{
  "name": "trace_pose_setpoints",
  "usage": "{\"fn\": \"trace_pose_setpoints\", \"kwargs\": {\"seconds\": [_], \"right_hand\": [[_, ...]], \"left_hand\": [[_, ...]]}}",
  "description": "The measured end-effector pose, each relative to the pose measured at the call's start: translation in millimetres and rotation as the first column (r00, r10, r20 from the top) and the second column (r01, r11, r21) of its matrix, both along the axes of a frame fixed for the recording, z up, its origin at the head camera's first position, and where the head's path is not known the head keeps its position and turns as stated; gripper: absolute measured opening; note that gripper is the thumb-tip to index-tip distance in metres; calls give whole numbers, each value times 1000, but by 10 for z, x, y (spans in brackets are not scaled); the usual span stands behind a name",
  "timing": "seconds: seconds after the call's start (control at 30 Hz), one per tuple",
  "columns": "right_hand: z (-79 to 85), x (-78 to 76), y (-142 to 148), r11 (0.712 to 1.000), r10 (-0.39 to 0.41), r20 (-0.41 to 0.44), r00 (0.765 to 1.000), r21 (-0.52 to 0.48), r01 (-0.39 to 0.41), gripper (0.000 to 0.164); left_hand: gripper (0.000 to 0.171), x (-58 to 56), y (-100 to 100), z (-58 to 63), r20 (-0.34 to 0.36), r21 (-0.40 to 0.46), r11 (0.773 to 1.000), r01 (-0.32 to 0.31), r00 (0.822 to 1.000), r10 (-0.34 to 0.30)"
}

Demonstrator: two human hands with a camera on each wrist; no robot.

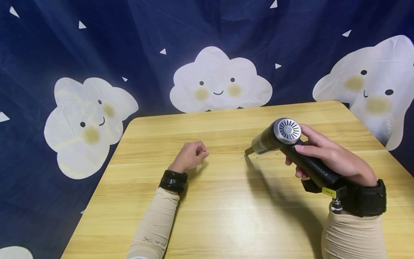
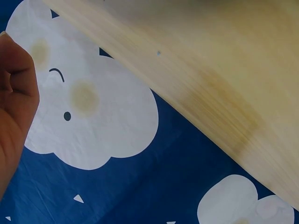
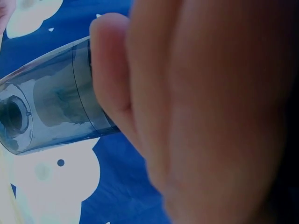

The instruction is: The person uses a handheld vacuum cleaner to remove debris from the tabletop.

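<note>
My right hand [image 1: 343,160] grips the black handle of a handheld vacuum cleaner [image 1: 275,135] with a silver vented end cap. Its narrow nozzle [image 1: 249,151] points down at the tabletop, close to several tiny pale scraps [image 1: 257,157]. In the right wrist view the see-through dust cup [image 3: 58,98] shows a filter inside, beyond my blurred fingers [image 3: 110,65]. My left hand [image 1: 190,156] is at the table to the left of the nozzle, its fingers loosely curled with nothing seen in them. The left wrist view shows only part of that hand [image 2: 16,98].
The light wood-grain table [image 1: 213,216] has rounded far corners. Behind it hangs a dark blue curtain [image 1: 148,25] with smiling white clouds [image 1: 216,90] and small triangles. A dark shadow of the vacuum cleaner falls across the tabletop toward the near right.
</note>
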State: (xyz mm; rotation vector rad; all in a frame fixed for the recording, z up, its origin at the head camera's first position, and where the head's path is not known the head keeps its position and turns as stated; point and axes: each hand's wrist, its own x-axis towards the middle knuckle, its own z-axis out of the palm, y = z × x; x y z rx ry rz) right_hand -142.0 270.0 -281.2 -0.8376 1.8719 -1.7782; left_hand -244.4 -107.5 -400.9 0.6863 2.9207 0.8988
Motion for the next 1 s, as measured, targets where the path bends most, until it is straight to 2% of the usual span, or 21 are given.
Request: {"fn": "trace_pose_setpoints", "kwargs": {"seconds": [0.47,1.0], "right_hand": [[-20,-6,-24,999,42,-16,999,-10,-42,41],[-39,-8,-21,999,46,-17,999,-3,-46,43]], "left_hand": [[11,9,-2,5,-5,6,1000,6,1000,-6],[12,-2,-3,-9,11,21,1000,3,1000,-3]]}}
